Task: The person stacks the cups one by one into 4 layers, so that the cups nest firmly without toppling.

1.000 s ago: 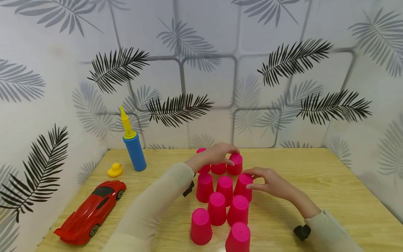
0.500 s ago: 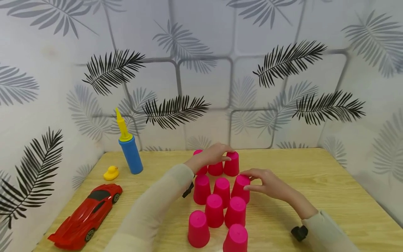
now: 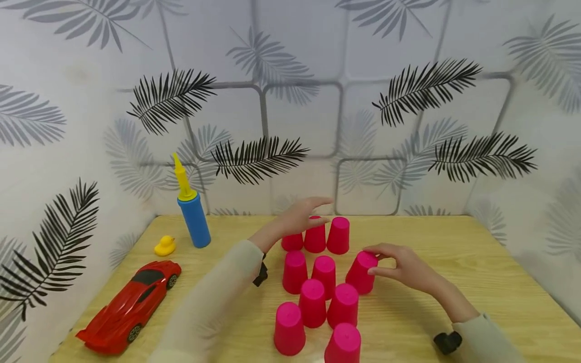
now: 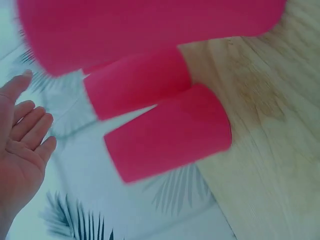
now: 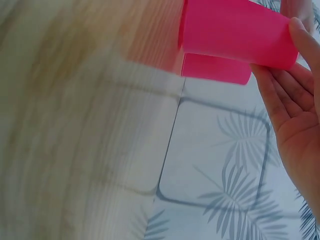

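Several pink cups stand upside down on the wooden table in staggered rows. At the right of the second row from the back, my right hand (image 3: pixel 404 267) grips a pink cup (image 3: pixel 360 276) near its top, between thumb and fingers. This cup leans slightly and stands apart from its neighbour, the middle cup (image 3: pixel 324 275). In the right wrist view the thumb lies on one side of the held cup (image 5: pixel 235 32). My left hand (image 3: pixel 299 216) hovers with extended fingers over the back row, partly hiding the left cup (image 3: pixel 292 242). The back row's right cup (image 3: pixel 338 236) stands free of it.
On the left of the table (image 3: pixel 454 252) lie a red toy car (image 3: pixel 131 307), a yellow rubber duck (image 3: pixel 165 246) and a blue and yellow hand pump (image 3: pixel 194 219). More cups, including a front one (image 3: pixel 343 345), stand nearer me. A leaf-patterned wall (image 3: pixel 299 121) rises behind.
My left hand has let go of the back row's right cup and moved up and left. My right hand has drawn its cup to the right, away from the middle cup.
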`<state>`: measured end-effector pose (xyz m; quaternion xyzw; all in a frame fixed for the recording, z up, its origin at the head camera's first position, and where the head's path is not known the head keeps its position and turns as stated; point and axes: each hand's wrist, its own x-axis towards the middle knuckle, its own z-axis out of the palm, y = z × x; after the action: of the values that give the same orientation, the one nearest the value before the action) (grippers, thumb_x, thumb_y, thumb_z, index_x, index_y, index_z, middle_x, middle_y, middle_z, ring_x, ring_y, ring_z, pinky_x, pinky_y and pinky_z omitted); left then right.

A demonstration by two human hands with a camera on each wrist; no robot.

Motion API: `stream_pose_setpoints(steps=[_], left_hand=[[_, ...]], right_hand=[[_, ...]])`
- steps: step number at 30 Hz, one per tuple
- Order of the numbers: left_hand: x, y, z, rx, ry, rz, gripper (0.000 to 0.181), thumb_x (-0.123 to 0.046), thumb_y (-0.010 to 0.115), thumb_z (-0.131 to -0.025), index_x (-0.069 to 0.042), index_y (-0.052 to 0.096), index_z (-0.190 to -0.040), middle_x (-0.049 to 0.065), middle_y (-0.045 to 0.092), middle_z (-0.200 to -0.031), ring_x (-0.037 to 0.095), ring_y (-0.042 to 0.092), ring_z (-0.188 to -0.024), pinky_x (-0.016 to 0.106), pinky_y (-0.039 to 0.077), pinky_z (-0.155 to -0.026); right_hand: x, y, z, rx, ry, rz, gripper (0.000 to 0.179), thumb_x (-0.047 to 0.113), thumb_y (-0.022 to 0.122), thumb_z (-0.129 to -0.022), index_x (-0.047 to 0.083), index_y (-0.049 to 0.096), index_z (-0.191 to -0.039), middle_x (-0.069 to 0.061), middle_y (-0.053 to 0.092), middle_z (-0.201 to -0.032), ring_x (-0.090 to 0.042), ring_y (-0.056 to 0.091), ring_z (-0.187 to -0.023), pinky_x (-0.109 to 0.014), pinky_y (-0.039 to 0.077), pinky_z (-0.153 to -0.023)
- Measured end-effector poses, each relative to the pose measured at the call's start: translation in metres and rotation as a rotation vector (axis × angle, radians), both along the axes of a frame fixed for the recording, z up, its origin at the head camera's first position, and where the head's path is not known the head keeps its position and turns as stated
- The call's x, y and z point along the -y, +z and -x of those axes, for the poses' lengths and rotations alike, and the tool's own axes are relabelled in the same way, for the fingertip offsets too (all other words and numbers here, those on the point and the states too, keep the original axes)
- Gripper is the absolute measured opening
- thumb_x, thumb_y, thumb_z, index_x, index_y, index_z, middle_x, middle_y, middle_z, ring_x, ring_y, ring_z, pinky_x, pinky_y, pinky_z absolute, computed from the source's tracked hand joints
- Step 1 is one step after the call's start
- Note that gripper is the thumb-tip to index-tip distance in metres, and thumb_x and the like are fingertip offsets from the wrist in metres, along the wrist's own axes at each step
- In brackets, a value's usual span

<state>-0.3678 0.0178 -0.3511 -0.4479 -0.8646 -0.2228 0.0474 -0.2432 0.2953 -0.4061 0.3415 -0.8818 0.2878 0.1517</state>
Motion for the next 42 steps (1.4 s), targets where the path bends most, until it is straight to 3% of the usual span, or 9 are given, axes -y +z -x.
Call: stream_pose_setpoints(steps=[7, 12, 15, 21, 23, 26, 29, 34, 42], left_hand=[[0.052, 0.001, -0.023, 0.067, 0.113, -0.290, 0.054, -0.021, 0.070, -0.091, -0.011, 0.052, -0.141, 0.009, 0.056, -0.143, 0.027, 0.052, -0.134, 0.044, 0.046, -0.110], [0.081, -0.015, -0.040, 0.231, 0.116, -0.391, 0.059, -0.023, 0.070, -0.090, -0.012, 0.048, -0.144, 0.009, 0.052, -0.146, 0.026, 0.047, -0.139, 0.038, 0.044, -0.113], [0.091, -0.025, -0.050, 0.317, 0.109, -0.374, 0.063, -0.026, 0.071, -0.089, -0.012, 0.046, -0.145, 0.007, 0.050, -0.148, 0.025, 0.044, -0.142, 0.032, 0.039, -0.117], [0.098, -0.037, -0.066, 0.417, 0.101, -0.300, 0.064, -0.027, 0.076, -0.085, -0.007, 0.051, -0.141, 0.011, 0.057, -0.141, 0.029, 0.052, -0.134, 0.044, 0.043, -0.113], [0.098, -0.040, -0.071, 0.422, 0.097, -0.272, 0.063, -0.026, 0.076, -0.085, -0.005, 0.052, -0.139, 0.013, 0.059, -0.138, 0.029, 0.056, -0.130, 0.045, 0.045, -0.111], [0.099, -0.044, -0.076, 0.403, 0.100, -0.234, 0.060, -0.025, 0.077, -0.084, -0.004, 0.055, -0.135, 0.012, 0.062, -0.134, 0.027, 0.059, -0.125, 0.044, 0.048, -0.108], [0.097, -0.048, -0.078, 0.371, 0.107, -0.206, 0.056, -0.025, 0.077, -0.084, -0.005, 0.058, -0.132, 0.010, 0.064, -0.130, 0.025, 0.062, -0.120, 0.039, 0.051, -0.105], [0.095, -0.052, -0.080, 0.335, 0.128, -0.189, 0.050, -0.026, 0.077, -0.085, -0.007, 0.060, -0.128, 0.009, 0.066, -0.126, 0.024, 0.064, -0.114, 0.038, 0.053, -0.102], [0.095, -0.053, -0.079, 0.322, 0.131, -0.200, 0.047, -0.026, 0.076, -0.085, -0.007, 0.062, -0.126, 0.009, 0.068, -0.122, 0.023, 0.065, -0.114, 0.035, 0.054, -0.101]], right_hand=[[-0.022, 0.005, 0.003, -0.154, -0.170, 0.031, 0.049, 0.005, 0.084, -0.069, 0.000, 0.067, -0.115, -0.012, 0.074, -0.105, -0.009, 0.070, -0.086, -0.003, 0.050, -0.080], [-0.024, 0.006, 0.015, -0.204, -0.235, 0.055, 0.053, 0.002, 0.084, -0.068, -0.002, 0.065, -0.117, -0.014, 0.073, -0.105, -0.003, 0.065, -0.088, 0.003, 0.044, -0.082], [-0.022, 0.005, 0.024, -0.210, -0.244, 0.068, 0.054, 0.002, 0.084, -0.068, -0.001, 0.065, -0.118, -0.014, 0.073, -0.104, -0.004, 0.064, -0.089, 0.004, 0.042, -0.083], [-0.017, -0.002, 0.041, -0.216, -0.256, 0.063, 0.052, 0.003, 0.085, -0.068, -0.001, 0.065, -0.116, -0.014, 0.073, -0.102, -0.026, 0.067, -0.086, 0.004, 0.042, -0.079], [-0.015, -0.004, 0.046, -0.208, -0.257, 0.059, 0.051, 0.004, 0.085, -0.069, -0.001, 0.065, -0.115, -0.015, 0.073, -0.102, -0.029, 0.069, -0.086, -0.001, 0.047, -0.078], [-0.011, -0.007, 0.053, -0.175, -0.252, 0.055, 0.050, 0.005, 0.084, -0.070, -0.002, 0.065, -0.116, -0.017, 0.073, -0.104, -0.031, 0.070, -0.087, -0.024, 0.059, -0.078], [-0.009, -0.010, 0.058, -0.107, -0.244, 0.049, 0.048, 0.007, 0.082, -0.074, -0.004, 0.064, -0.118, -0.020, 0.072, -0.107, -0.033, 0.071, -0.088, -0.047, 0.057, -0.080], [-0.007, -0.009, 0.065, 0.006, -0.249, 0.024, 0.047, 0.010, 0.078, -0.081, -0.007, 0.062, -0.122, -0.025, 0.069, -0.114, -0.037, 0.070, -0.093, -0.052, 0.057, -0.084], [-0.004, -0.002, 0.074, 0.089, -0.240, -0.027, 0.050, 0.015, 0.075, -0.085, -0.009, 0.059, -0.125, -0.029, 0.066, -0.119, -0.042, 0.069, -0.098, -0.054, 0.056, -0.087]])
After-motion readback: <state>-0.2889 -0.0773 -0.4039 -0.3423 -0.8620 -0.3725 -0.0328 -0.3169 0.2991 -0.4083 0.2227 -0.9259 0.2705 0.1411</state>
